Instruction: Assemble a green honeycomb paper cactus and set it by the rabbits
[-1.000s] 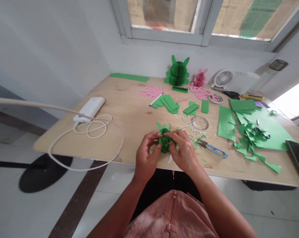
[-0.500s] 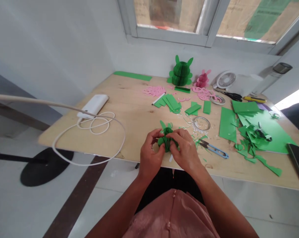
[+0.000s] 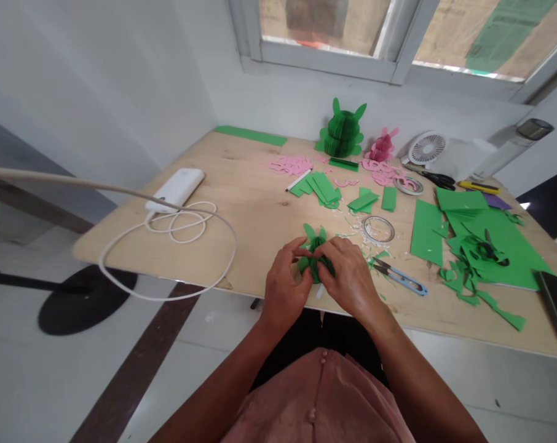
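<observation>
Small green paper figure sits pinched between the fingers of the left hand and right hand, above the table's near edge

Gap btwn cable & L hand

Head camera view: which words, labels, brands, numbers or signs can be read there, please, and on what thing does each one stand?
No text can be read in this view.
Brown sheets behind the window frame: faint marks, perhaps print, too blurred to read.
</observation>
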Demonstrator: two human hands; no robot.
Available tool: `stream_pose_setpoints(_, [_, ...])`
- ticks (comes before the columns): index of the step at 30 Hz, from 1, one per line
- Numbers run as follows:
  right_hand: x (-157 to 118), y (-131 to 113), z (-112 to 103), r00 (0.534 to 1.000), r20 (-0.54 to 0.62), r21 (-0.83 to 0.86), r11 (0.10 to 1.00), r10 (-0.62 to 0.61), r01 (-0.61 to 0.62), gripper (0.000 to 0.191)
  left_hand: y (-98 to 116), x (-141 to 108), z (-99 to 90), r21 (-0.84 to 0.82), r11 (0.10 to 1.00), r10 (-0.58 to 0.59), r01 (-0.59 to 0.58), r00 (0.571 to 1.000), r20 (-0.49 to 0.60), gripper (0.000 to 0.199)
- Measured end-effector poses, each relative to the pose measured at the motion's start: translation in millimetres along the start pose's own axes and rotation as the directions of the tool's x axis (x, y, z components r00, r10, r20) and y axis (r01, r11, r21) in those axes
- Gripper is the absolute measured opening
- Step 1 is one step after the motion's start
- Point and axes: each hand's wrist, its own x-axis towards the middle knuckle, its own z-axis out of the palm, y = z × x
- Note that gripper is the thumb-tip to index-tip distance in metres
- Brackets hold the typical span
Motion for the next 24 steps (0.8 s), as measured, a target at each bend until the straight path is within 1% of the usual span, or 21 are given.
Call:
stream_pose_setpoints(3, [0.4,4.3,-1.2,1.0,0.005,0.036,0.999,-0.01,0.01,0.014,-0.5,0.6,-2.4,0.035,0.999,0.034,-0.035,0.999,0.026,0.051])
stream_pose_setpoints(6, [0.2,10.7,-3.2,1.0,0.022,0.108,0.994,-0.01,0.008,0.015,-1.1,1.8,-6.2,0.035,0.995,0.094,-0.097,0.991,0.091,0.051])
stream_pose_setpoints(10, [-0.8,18.3,-5.6,1.0,0.027,0.216,0.976,0.008,-0.014,0.016,-1.7,5.2,-13.2,0.014,0.985,0.166,-0.172,0.968,0.186,0.055])
stream_pose_setpoints(13, [-1.4,21.0,-6.4,0.999,0.023,0.28,0.959,0.027,-0.032,0.015,-1.2,8.7,-19.5,0.009,0.981,0.186,-0.195,0.948,0.259,0.054])
stream_pose_setpoints(17, [-1.3,21.5,-6.5,0.999,0.017,0.323,0.946,0.032,-0.036,0.015,-1.2,13.1,-26.6,0.018,0.976,0.2,-0.219,0.921,0.335,0.048])
stream_pose_setpoints(20, [-1.2,21.3,-6.0,0.999,0.022,0.331,0.943,0.028,-0.034,0.014,-2.9,15.3,-29.4,0.022,0.97,0.217,-0.24,0.907,0.361,0.044])
stream_pose_setpoints(24, [-1.6,21.7,-5.4,0.999,0.03,0.322,0.947,0.01,-0.019,0.013,-5.6,16.1,-30.3,0.013,0.958,0.261,-0.285,0.895,0.362,0.036])
